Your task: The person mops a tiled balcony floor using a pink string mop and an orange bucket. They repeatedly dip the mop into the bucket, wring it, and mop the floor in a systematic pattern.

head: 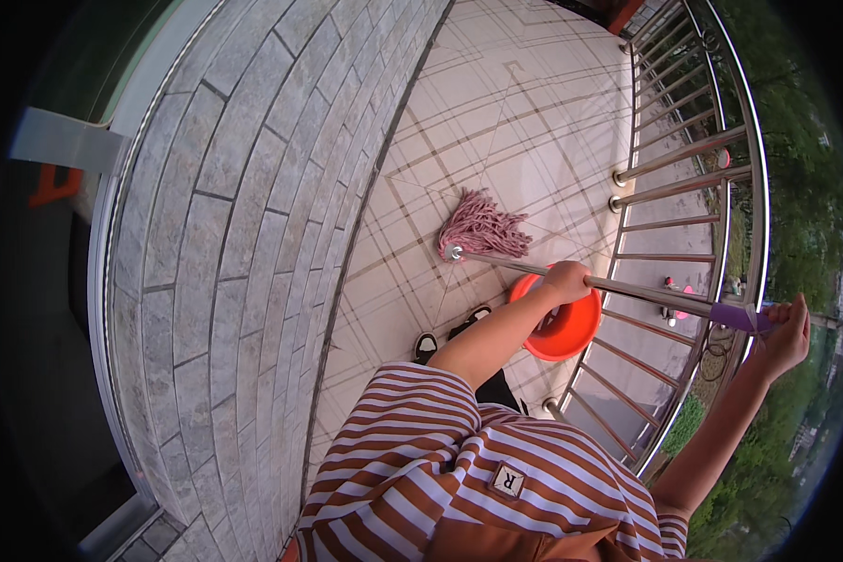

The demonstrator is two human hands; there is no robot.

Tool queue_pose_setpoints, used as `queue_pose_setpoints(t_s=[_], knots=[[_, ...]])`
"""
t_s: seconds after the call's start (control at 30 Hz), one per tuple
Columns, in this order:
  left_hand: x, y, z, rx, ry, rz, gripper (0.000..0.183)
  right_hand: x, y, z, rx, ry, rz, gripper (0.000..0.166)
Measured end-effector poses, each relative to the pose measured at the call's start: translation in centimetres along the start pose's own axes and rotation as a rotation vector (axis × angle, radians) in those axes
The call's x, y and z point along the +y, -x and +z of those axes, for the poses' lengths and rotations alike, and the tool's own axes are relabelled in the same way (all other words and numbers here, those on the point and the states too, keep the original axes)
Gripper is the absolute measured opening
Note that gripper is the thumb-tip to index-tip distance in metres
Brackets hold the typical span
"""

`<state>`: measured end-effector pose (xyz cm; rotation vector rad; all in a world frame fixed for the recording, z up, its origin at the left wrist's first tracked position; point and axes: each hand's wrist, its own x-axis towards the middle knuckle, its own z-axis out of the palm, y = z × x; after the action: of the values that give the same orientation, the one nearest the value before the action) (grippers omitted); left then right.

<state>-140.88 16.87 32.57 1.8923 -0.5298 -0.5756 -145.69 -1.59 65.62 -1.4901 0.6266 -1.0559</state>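
Note:
A mop with pink string strands lies with its head on the tiled floor. Its metal handle runs rightward from a round silver joint and ends in a purple grip. My left hand is closed around the middle of the handle, above the rim of a red plastic bucket. At the grip's end, out by the railing, my right hand holds the handle with curled fingers. The left forearm hides part of the bucket, whose contents are not clear.
A grey stone-tiled wall with a window frame stands on the left. Along the right runs a stainless steel railing, with a paved area and trees beyond. Black-and-white shoes stand on the floor beside the bucket.

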Motion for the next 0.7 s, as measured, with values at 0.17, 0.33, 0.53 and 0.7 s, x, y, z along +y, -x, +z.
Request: queue_pose_setpoints(t_s=[0.17, 0.33, 0.53, 0.7], knots=[[-5.1, 9.1, -6.6, 0.296, -0.006, -0.136, 0.018, 0.0, 6.6, 9.4, -0.334, -0.085, 0.071, 0.026], [-10.7, 20.4, -10.2, 0.569, -0.023, -0.385, 0.018, 0.0, 17.9, 17.8, -0.607, -0.103, 0.203, 0.030], [-18.7, 36.0, -8.6, 0.829, -0.050, -0.649, 0.017, 3.1, 33.9, 21.4, -0.930, -0.073, 0.405, 0.030], [-26.3, 49.7, -1.8, 0.793, -0.093, -0.858, 0.017, 9.6, 45.5, 17.0, -1.124, 0.040, 0.611, 0.031]])
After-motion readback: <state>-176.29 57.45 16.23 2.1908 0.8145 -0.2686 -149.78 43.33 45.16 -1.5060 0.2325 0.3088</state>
